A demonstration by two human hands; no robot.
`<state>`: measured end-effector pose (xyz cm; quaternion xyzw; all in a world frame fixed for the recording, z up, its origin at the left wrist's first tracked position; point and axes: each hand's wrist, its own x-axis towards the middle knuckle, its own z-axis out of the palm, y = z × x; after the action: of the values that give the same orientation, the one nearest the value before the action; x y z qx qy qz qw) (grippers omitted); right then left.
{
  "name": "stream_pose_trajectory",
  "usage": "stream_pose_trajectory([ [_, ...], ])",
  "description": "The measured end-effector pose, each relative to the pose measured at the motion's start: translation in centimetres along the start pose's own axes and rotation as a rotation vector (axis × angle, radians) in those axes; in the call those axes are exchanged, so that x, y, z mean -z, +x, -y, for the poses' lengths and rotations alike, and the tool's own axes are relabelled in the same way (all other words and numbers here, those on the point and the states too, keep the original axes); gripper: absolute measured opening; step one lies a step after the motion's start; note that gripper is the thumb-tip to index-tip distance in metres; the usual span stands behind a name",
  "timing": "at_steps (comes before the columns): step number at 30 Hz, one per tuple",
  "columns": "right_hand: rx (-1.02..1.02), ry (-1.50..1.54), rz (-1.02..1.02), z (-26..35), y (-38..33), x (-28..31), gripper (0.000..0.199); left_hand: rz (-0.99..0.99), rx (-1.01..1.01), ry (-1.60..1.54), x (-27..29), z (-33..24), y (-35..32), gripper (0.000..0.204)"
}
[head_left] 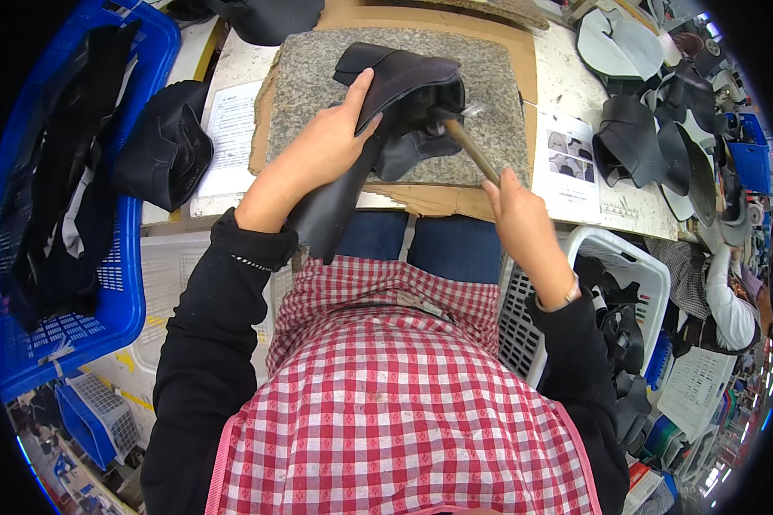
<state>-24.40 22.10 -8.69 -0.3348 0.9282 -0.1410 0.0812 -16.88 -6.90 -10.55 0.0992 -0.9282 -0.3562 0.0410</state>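
A black leather boot upper [412,73] lies over a speckled stone slab [309,81], its long shaft hanging toward me past the near edge. My left hand [331,137] grips the upper from the left, fingers on the outside of the leather. In my right hand [522,215] is a hammer [472,150], held by its wooden handle. The hammer's head reaches into the opening of the upper and is partly hidden and blurred there.
Another black upper [167,146] sits left of the slab, beside a printed sheet [232,124]. More black uppers [627,142] lie at the right, near a picture sheet [567,154]. A blue basket [133,257] holds black pieces; a white basket [653,257] stands low right. A person [730,300] works far right.
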Motion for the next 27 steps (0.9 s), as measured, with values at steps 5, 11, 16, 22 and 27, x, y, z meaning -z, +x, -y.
stream_pose_trajectory([
  [5,-0.071,0.092,-0.159,-0.1,-1.3,1.0,0.026,-0.037,-0.002,-0.008,0.0,-0.8,-0.4,0.064],
  [11,0.103,0.012,-0.110,-0.7,-0.7,-0.4,0.025,-0.023,0.007,-0.018,-0.2,-0.9,0.1,0.066],
  [16,0.035,0.127,-0.195,-2.5,-1.7,-1.4,0.024,-0.017,0.054,-0.055,-0.5,-0.8,-0.2,0.066],
  [22,0.063,0.015,-0.211,-2.5,-1.3,-0.8,0.025,-0.008,0.059,-0.049,-0.9,-1.1,-0.2,0.067],
  [27,-0.021,0.182,-0.007,-1.3,-0.9,-0.4,0.028,-0.004,0.072,-0.095,-1.0,-1.5,-0.3,0.068],
])
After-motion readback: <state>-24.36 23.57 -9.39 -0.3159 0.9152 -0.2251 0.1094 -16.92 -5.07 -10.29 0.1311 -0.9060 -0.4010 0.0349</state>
